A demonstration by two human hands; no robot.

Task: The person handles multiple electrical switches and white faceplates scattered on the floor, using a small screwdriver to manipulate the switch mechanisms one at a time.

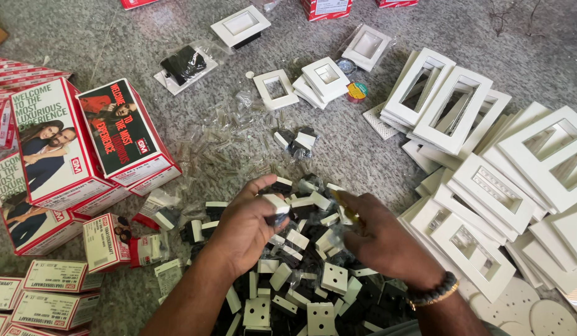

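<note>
From the head camera, the left hand (245,233) hovers over a heap of small switch modules (301,274) piled on the grey floor (102,37). Its fingers (263,186) are curled shut around one white-and-black switch module (277,208), held just above the heap. The right hand (379,239) is close beside it, its fingers pinched on a small yellowish tool (342,205) whose shape is hard to make out; a beaded bracelet (433,292) circles that wrist. To the right lie stacks of white cover plates (481,149). To the left stand red-and-white cartons (83,149). Clear plastic packets (232,140) are scattered beyond the heap.
</note>
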